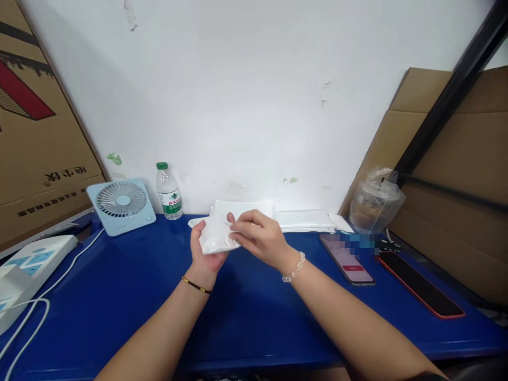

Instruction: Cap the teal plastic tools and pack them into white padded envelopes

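A small white padded packet [216,236], glossy like a plastic mailer, is held up above the blue table. My left hand [201,251] grips it from below and the left, with the thumb lying on its face. At its right edge, my right hand [260,236] has its fingers bent and pinched against the packet's surface; the exact contact of the fingertips is partly hidden. Behind the hands, flat white mailer envelopes [301,219] lie along the wall.
On the blue table [119,307] stand a light blue fan [123,206], a water bottle [169,193] and a power strip [35,264] with white cables at left. At right are a lit phone [347,259], a dark phone [420,283] and a bagged drink cup [375,203]. Cardboard flanks both sides.
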{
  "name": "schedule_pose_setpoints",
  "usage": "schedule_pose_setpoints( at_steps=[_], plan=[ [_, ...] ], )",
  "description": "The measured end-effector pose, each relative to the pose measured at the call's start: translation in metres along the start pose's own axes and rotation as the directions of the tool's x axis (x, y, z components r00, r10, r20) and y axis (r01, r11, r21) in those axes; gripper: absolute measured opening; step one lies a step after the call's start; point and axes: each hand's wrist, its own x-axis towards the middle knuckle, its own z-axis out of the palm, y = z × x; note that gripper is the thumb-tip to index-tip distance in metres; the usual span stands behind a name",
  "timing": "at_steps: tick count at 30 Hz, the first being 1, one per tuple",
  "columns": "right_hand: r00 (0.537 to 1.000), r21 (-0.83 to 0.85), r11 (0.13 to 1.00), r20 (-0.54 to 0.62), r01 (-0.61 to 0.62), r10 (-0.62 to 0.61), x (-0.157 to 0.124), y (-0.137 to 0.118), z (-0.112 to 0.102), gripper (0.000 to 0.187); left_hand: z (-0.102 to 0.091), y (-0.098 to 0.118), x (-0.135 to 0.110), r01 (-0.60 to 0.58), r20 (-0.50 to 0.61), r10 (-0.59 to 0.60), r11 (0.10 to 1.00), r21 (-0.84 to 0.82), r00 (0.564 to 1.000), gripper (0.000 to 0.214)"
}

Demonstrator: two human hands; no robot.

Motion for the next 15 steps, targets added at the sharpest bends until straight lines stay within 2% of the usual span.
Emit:
schedule_pose_setpoints(
  at_steps=[1,3,5,7,9,10,11,12,14,15],
  plan=[
    [0.995,-0.097,0.991,0.002,0.096,-0.096,-0.003,0.001,0.003,0.02,-0.001,0.0,0.001,0.013,0.005,-0.013,1.0,-0.002,1.0,0.05],
    [0.962,-0.23,0.934,0.086,0.273,-0.26,-0.007,0.002,0.005,0.022,-0.003,0.001,0.002,0.018,0.008,-0.018,1.0,-0.001,1.0,0.05],
    [0.935,-0.283,0.892,0.155,0.351,-0.319,-0.009,0.002,0.005,0.021,-0.002,0.002,0.001,0.022,0.02,-0.023,1.0,0.018,1.0,0.048],
    [0.962,-0.314,0.909,0.108,0.274,-0.253,-0.01,0.007,-0.002,0.016,0.003,0.001,-0.001,0.035,0.07,-0.038,0.998,0.046,0.997,0.047],
    [0.995,-0.298,0.954,-0.083,0.035,-0.062,-0.012,0.021,-0.017,0.012,0.009,-0.001,-0.003,0.047,0.147,-0.061,0.995,0.093,0.987,0.048],
    [0.972,-0.246,0.96,-0.221,-0.138,0.083,-0.014,0.032,-0.027,0.014,0.012,-0.002,-0.005,0.05,0.184,-0.073,0.991,0.125,0.98,0.047],
    [0.904,-0.152,0.937,-0.349,-0.315,0.248,-0.017,0.047,-0.04,0.02,0.014,-0.004,-0.006,0.053,0.216,-0.088,0.985,0.162,0.972,0.046],
    [0.81,-0.018,0.895,-0.433,-0.446,0.395,-0.023,0.065,-0.055,0.023,0.016,-0.005,-0.007,0.058,0.238,-0.106,0.978,0.2,0.965,0.044],
    [0.567,0.288,0.753,-0.516,-0.592,0.642,-0.039,0.105,-0.084,0.024,0.015,-0.006,-0.007,0.076,0.25,-0.142,0.963,0.258,0.958,0.043],
    [0.44,0.398,0.65,-0.502,-0.647,0.745,-0.05,0.125,-0.098,0.021,0.014,-0.007,-0.006,0.086,0.238,-0.155,0.958,0.275,0.959,0.043]
  ],
)
